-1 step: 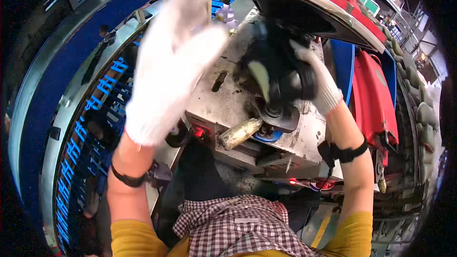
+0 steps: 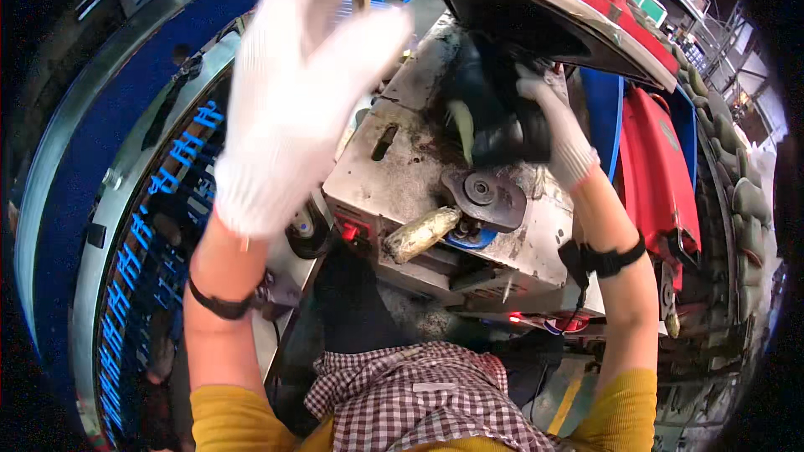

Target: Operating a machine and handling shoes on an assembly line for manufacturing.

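Note:
My left hand (image 2: 289, 109), in a white knit glove, is raised over the left edge of the metal machine top (image 2: 356, 176). Its fingers are stretched out with the thumb apart, and nothing shows in it. In a matching glove, my right hand (image 2: 557, 117) closes on the right side of a black shoe-like item (image 2: 490, 105). Motion blurs this item, and a pale curved strip shows on its left side. A dark rounded plate with a round hub (image 2: 480, 191) sits nearer to me, beside a wrapped, pale cylindrical handle (image 2: 423, 234).
A red-rimmed machine hood (image 2: 536, 8) overhangs the far side. At right lie a red cover (image 2: 657, 167) and a rack of grey-green rounded pieces (image 2: 749, 201). A rack with blue prongs (image 2: 159, 176) curves along the left. A red switch (image 2: 350, 232) is on the machine front.
The black shoe-like item has moved away from me, uncovering the hub on the rounded plate. My left hand has shifted slightly farther up.

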Motion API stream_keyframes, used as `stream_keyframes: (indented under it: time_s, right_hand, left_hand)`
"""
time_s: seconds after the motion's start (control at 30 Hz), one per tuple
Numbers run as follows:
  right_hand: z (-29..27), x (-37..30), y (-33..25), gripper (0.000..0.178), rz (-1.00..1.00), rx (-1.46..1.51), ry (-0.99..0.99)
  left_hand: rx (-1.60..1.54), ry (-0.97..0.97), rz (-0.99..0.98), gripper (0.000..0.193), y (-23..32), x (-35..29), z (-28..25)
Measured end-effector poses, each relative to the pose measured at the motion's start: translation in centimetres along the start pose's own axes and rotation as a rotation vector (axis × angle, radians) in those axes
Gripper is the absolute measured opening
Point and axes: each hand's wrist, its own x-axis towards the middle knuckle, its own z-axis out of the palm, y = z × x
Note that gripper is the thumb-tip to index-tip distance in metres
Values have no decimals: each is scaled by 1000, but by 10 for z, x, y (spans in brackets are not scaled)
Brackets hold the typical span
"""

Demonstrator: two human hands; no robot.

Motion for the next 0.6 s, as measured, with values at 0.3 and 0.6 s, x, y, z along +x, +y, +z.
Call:
stream_keyframes:
  time_s: [0.3,0.6]
  right_hand:
    - [-23,108,53,85,70,-1383,263]
    - [1,-16,-22,58,-134,-1384,4]
  left_hand:
    - [624,-313,507,50,-30,154,70]
    - [808,-578,415,47,-40,188,118]
